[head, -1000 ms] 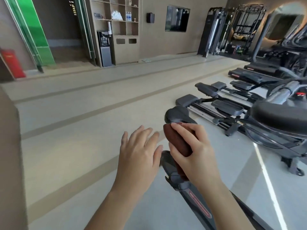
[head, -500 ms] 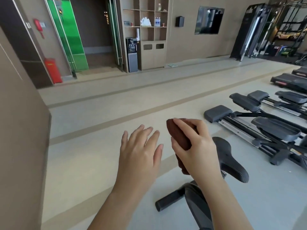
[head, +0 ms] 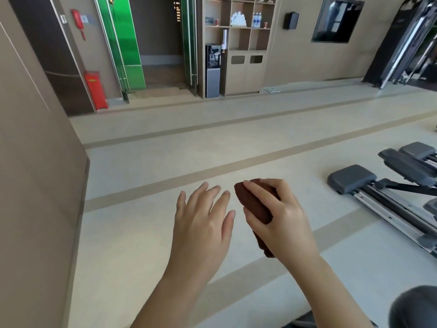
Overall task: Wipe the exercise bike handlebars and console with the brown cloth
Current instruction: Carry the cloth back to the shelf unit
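Two brown stripes cross the smooth beige gym floor. The right hand grips the bunched, nubbly brown cloth in midair; the left hand hovers beside it, fingers straight.

A pale gym floor striped in tan carries grey exercise machines at right, a red cabinet standing far left

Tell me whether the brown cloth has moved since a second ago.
Yes. The brown cloth, gripped by the right hand, has gone left, away from the bike's dark saddle, now far off at lower right.
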`<state>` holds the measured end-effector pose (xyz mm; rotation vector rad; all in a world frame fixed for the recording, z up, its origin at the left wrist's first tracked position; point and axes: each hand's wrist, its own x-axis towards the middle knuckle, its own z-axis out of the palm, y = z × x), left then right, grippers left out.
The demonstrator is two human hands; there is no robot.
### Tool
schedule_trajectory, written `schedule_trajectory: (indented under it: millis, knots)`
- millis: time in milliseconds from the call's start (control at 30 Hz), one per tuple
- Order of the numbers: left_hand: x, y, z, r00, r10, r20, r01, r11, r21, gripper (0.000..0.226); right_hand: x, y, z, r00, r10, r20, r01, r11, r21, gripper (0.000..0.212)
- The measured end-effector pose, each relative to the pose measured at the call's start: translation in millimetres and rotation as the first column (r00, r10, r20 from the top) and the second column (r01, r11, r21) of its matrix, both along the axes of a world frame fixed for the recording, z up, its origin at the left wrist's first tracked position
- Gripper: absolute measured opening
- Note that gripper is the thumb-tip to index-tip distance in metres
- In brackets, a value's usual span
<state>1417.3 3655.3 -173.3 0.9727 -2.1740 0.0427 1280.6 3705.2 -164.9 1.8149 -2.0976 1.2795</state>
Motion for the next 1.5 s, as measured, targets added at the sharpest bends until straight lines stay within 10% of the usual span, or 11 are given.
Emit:
schedule_trajectory:
  millis: [600,1500]
  knots:
    - [-11,-370,-10,1.0,-0.027,0.013,0.027,0.999,0.041,0.041,-16,-369,-9,0.992,0.025,0.126,-0.031,0.998,0.048,0.042]
    - [-359,-958,-28,0.999,-0.04,0.032,0.038,0.998,0.056,0.033,-358,-956,-20,0.993,-0.018,0.119,0.013,0.999,0.04,0.044]
